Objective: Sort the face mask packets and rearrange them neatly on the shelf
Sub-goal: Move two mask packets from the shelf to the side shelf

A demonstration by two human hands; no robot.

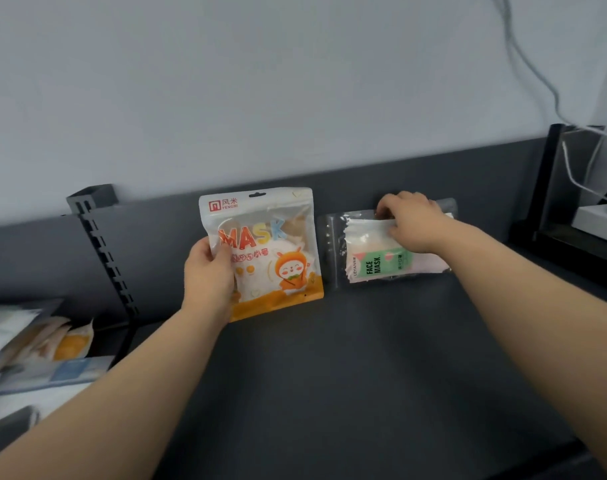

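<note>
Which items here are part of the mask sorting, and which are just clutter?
Job: orange packet, held by left hand; clear packet, gripped by right hand; packet pile at far left; shelf.
Lying about: cables, white box, black rack, all at right.

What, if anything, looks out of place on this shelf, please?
The clear packet held by the right hand is turned sideways, its label running vertically, unlike the upright orange packet in the left hand. The heap at far left is jumbled.
</note>
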